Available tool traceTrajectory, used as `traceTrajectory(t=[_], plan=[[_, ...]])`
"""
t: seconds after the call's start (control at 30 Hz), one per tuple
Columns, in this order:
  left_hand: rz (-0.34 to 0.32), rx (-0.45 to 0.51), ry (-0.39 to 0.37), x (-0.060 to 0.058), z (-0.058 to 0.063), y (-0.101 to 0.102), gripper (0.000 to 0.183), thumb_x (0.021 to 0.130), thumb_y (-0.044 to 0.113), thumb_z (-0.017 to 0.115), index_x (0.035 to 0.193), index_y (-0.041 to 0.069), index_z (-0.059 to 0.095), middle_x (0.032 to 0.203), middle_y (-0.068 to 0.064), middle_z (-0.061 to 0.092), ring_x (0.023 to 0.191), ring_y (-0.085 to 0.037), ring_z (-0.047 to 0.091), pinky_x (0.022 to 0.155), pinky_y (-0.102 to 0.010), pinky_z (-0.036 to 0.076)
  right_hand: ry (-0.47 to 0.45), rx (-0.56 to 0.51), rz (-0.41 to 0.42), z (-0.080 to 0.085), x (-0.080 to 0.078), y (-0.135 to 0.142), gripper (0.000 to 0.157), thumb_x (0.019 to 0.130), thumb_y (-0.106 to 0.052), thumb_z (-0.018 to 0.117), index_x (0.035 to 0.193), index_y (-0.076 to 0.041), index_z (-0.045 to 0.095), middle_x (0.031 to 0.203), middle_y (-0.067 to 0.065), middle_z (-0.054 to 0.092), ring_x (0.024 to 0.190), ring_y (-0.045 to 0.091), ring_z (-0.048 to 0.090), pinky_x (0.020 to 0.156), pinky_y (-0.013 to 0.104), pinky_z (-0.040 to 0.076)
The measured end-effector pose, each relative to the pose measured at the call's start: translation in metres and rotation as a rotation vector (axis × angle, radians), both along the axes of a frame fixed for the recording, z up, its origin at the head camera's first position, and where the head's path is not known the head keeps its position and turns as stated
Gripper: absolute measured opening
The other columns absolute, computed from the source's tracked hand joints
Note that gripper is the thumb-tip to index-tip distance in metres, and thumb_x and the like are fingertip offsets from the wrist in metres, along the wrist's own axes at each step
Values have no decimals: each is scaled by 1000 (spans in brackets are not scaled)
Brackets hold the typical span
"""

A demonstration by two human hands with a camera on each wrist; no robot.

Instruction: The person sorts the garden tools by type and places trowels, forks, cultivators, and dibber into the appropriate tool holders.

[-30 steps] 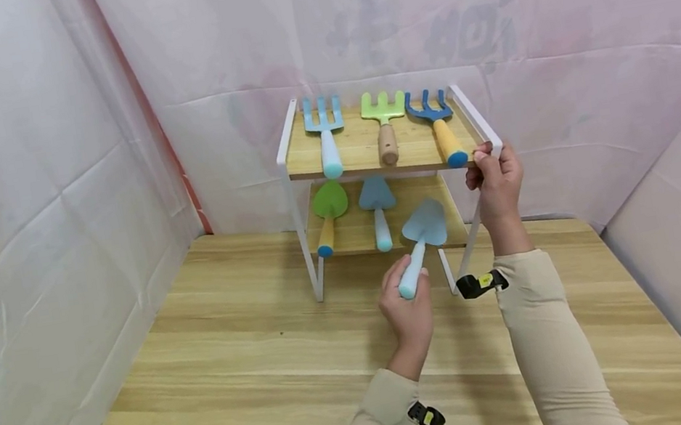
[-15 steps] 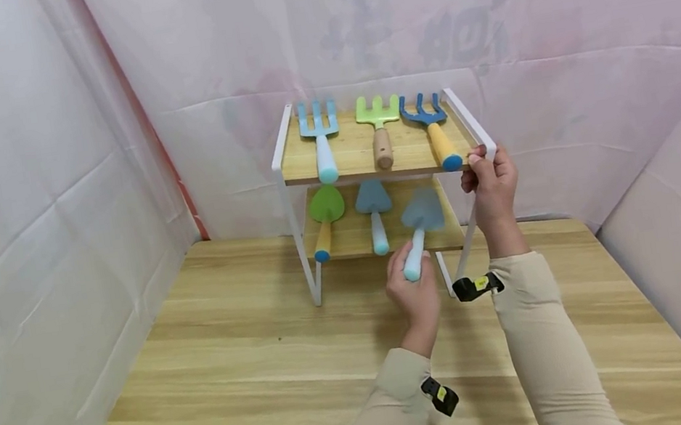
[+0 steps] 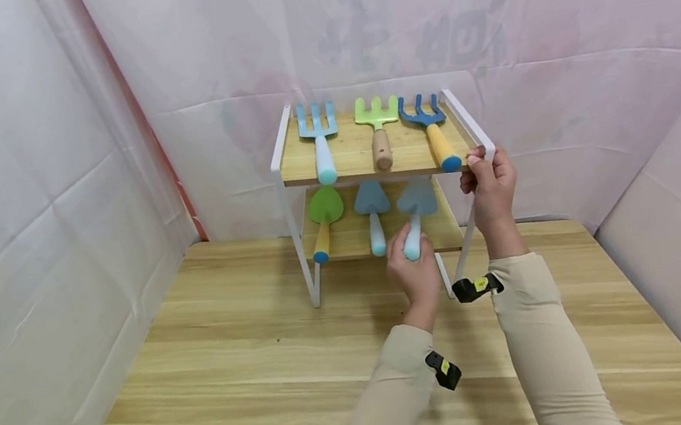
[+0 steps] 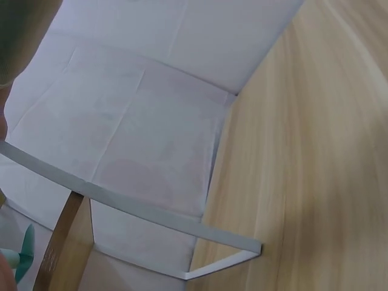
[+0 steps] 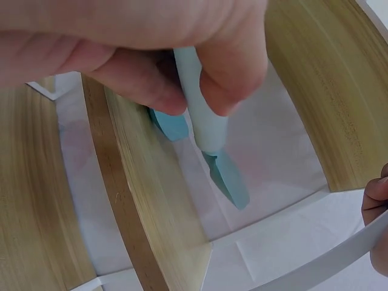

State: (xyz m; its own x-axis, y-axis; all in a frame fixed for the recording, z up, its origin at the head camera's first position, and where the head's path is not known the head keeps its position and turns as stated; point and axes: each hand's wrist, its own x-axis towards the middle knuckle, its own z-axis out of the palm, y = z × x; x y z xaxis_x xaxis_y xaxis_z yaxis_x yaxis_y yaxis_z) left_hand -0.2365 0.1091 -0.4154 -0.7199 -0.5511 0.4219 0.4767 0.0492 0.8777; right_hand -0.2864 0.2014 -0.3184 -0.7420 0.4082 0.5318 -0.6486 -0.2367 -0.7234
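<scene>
My left hand (image 3: pixel 414 275) pinches the pale blue handle of a hand trowel (image 3: pixel 419 197). Its grey-blue blade lies over the right part of the lower shelf (image 3: pixel 351 240), pointing to the back. Close up in the right wrist view, thumb and fingers press the trowel (image 5: pixel 209 130) from both sides. My right hand (image 3: pixel 495 197) grips the front right corner of the white-framed rack (image 3: pixel 284 206), thumb on the upper board. Left of the held trowel lie a similar blue trowel (image 3: pixel 371 200) and a green trowel (image 3: pixel 325 206) with a yellow handle.
On the upper shelf lie a light blue hand fork (image 3: pixel 323 153), a green one (image 3: pixel 380 144) with a wooden handle and a dark blue one (image 3: pixel 439 142) with a yellow handle. The rack stands on a wood-grain table (image 3: pixel 239 374) enclosed by pale sheets (image 3: pixel 209 41).
My left hand has moved forward with the trowel, bringing its blade from in front of the rack to over the lower shelf. My right hand keeps its grip on the rack's corner.
</scene>
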Motion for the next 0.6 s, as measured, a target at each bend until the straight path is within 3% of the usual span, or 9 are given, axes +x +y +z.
traceTrajectory(t=[0.4, 0.6], plan=[[25, 147, -76, -3, 10, 17, 24, 77, -6, 68, 101, -1, 67, 97, -5, 59, 85, -21, 58, 69, -31, 52, -4, 15, 6, 0, 0, 0, 3, 86, -4, 52, 84, -2, 52, 58, 5, 48, 44, 11, 43, 42, 18, 37], [42, 87, -75, -5, 2, 23, 26, 77, -5, 68, 102, 1, 68, 98, -6, 59, 88, -22, 58, 75, -33, 51, -4, -13, -4, 0, -1, -1, 2, 85, -2, 52, 84, 0, 52, 57, 5, 47, 43, 10, 43, 41, 17, 36]])
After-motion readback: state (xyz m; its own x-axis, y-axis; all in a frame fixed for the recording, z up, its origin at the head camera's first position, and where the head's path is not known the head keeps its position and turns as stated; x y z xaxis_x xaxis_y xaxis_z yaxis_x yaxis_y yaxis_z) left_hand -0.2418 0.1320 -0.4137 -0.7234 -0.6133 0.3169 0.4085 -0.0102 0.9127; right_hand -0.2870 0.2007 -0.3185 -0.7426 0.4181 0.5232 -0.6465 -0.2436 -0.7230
